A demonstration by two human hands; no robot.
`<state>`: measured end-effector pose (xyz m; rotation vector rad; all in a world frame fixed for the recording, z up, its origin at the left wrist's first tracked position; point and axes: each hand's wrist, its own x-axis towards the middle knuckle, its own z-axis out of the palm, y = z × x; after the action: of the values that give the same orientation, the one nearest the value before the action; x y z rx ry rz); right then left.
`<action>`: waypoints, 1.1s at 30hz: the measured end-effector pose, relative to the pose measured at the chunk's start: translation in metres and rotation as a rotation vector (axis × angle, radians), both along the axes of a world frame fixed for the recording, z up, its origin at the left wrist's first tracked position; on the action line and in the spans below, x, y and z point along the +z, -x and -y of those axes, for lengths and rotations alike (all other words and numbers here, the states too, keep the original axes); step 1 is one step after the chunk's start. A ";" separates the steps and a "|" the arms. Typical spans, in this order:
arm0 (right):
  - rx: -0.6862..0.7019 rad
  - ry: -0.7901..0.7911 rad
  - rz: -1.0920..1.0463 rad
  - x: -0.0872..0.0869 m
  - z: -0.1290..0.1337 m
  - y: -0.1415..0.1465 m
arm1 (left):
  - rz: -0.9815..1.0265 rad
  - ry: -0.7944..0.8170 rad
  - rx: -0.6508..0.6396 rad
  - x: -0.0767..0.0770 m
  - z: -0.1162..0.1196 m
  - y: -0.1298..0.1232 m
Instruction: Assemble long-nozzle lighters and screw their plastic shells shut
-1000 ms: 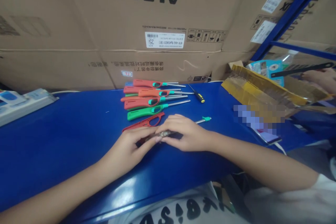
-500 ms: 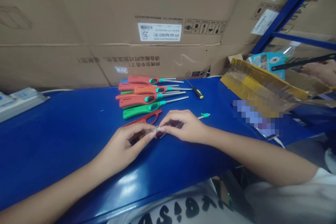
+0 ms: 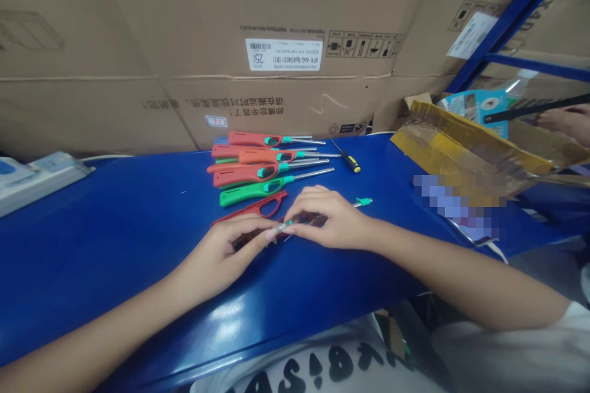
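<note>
Head view: your left hand [image 3: 221, 252] and right hand [image 3: 329, 221] have sunk back to the blue table [image 3: 115, 227], both pinching the small metal part [image 3: 282, 228] between fingertips, just above the open red lighter shell [image 3: 251, 212]; half a second ago you held it higher. Finished lighters [image 3: 258, 166] lie beyond.

Lighting: even, moderately bright, from overhead. Glare: pale patches on the glossy blue bench [image 3: 138, 233] near its front edge. Shadows: soft, short, under the hands. Focus: generally soft; edges smeared. Distortion: wide-angle bowing at borders. Defect: a pixelated block right of centre.
</note>
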<state>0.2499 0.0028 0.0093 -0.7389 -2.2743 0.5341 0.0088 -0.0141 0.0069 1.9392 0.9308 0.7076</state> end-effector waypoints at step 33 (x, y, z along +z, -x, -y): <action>0.079 0.245 0.042 -0.004 -0.006 -0.009 | -0.098 -0.169 0.056 -0.002 0.001 0.002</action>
<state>0.2589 0.0086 0.0048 -0.7868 -2.3092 0.8537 0.0066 -0.0155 0.0047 2.1190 1.0160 0.7495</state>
